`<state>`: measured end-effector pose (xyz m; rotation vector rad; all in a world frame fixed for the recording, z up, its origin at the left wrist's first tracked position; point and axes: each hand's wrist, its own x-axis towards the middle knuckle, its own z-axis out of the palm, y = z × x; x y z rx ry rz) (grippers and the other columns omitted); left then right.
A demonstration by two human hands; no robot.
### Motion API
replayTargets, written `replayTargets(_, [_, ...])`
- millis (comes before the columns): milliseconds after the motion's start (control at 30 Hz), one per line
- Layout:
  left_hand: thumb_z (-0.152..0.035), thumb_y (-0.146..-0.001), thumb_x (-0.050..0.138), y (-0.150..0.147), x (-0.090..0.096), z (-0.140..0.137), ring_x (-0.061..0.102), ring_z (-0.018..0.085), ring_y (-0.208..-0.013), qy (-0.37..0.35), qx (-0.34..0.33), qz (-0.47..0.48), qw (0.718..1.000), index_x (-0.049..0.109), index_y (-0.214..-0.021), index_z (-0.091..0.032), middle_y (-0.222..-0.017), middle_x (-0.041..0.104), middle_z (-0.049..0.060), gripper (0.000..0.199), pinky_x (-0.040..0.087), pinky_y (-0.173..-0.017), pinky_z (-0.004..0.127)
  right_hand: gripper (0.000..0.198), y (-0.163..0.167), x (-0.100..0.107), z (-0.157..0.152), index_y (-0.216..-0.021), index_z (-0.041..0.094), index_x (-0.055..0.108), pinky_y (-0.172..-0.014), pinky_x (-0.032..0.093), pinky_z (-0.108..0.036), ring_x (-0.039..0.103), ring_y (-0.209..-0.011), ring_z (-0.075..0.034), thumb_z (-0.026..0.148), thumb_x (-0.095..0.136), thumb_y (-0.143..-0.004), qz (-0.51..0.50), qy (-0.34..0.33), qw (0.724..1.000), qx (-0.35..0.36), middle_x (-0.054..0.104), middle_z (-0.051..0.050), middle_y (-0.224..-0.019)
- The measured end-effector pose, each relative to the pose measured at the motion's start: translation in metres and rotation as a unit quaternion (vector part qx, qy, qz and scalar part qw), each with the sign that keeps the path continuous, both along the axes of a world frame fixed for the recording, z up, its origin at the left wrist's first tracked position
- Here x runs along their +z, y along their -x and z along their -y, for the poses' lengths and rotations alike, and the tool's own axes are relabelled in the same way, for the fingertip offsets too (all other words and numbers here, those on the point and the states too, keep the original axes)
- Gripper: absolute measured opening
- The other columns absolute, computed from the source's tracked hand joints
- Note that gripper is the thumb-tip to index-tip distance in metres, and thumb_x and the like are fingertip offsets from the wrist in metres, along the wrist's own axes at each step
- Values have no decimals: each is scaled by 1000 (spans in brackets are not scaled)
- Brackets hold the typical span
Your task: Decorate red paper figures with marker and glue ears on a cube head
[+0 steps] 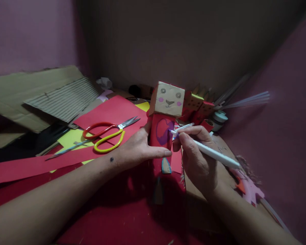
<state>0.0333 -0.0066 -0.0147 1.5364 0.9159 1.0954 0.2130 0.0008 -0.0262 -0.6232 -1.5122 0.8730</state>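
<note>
A box-shaped cardboard figure [169, 102] stands upright on the red tabletop [112, 211]. Its square tan head bears a drawn face with pink cheeks, and its body is wrapped in red paper. My left hand [145, 146] grips the body from the left, thumb across the front. Between the fingers of my right hand [197, 156] is a white marker [214, 154], its purple tip touching the body's front. A purple heart outline [163, 131], partly coloured in, shows there. Below the body sits a small tan piece [166, 165] edged in blue.
Scissors [121, 126] with red and yellow handles lie on red paper [112, 109] at left, near a pencil [68, 149]. Corrugated cardboard [63, 98] leans behind. At right are a lidded jar [219, 119], clear sticks [250, 100] and a pink glue gun [250, 190].
</note>
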Motion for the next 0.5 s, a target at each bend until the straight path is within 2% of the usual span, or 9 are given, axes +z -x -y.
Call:
replayTargets(233, [-21, -76, 81, -1, -1, 0, 68, 27, -108, -17, -11, 2, 1000, 59, -121, -21, -114, 73, 3, 50, 55, -92, 39, 5, 3, 3, 8, -87, 23, 71, -60, 49, -24, 62, -64, -10, 21, 71, -91, 52, -34, 998, -23, 69, 4, -71])
replayTargets(400, [-15, -76, 80, -2, 0, -1, 67, 25, -110, -31, -16, 8, 999, 61, -122, -21, -120, 71, 3, 50, 54, -94, 36, 5, 2, 2, 9, -87, 23, 71, -58, 48, -24, 62, -63, -11, 21, 71, -91, 72, -33, 997, -19, 68, 4, -70])
replayTargets(500, [-17, -77, 80, -1, -2, -1, 67, 26, -108, -17, -18, 9, 1000, 60, -122, -22, -116, 71, 2, 50, 54, -93, 38, 6, 2, 3, 9, -86, 23, 70, -59, 50, -24, 63, -63, -11, 21, 70, -92, 68, -35, 997, -13, 70, 4, -71])
